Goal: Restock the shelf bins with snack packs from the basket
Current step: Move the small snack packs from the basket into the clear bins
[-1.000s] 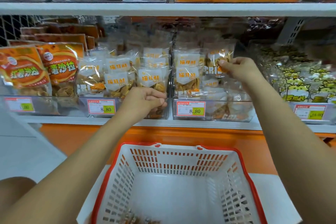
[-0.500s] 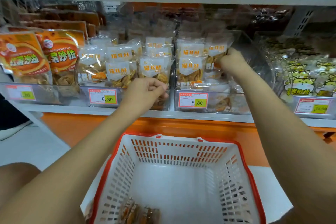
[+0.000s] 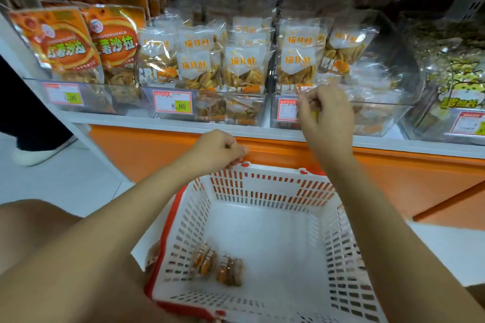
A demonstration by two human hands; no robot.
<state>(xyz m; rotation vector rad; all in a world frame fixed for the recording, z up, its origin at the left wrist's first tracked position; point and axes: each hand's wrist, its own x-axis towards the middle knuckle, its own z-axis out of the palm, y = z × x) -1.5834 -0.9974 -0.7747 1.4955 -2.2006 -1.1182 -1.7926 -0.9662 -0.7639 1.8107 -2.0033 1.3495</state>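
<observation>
The white basket with a red rim (image 3: 262, 168) sits below me, and two small snack packs (image 3: 204, 262) lie on its near left floor. My left hand (image 3: 220, 151) hovers just above the basket's far rim, fingers curled on nothing. My right hand (image 3: 326, 115) is in front of the right clear shelf bin (image 3: 380, 118), covering its price tag. Its fingers are curled close to a crinkled clear edge at the bin's front rim; whether they pinch it is unclear. Clear packs with white labels (image 3: 244, 65) stand in this bin and the one to its left (image 3: 210, 113).
Orange packs (image 3: 65, 42) fill the bin at far left, and cat-printed packs (image 3: 456, 86) the bin at far right. An orange panel (image 3: 157, 149) runs under the shelf. Another person's dark trouser leg and white shoe (image 3: 34, 155) stand on the floor at left. My knee (image 3: 31, 223) is at lower left.
Both hands have drawn back from the bins: the left dropped to the basket's far rim, the right came out to the bin's front. The camera tilted down, showing more of the basket.
</observation>
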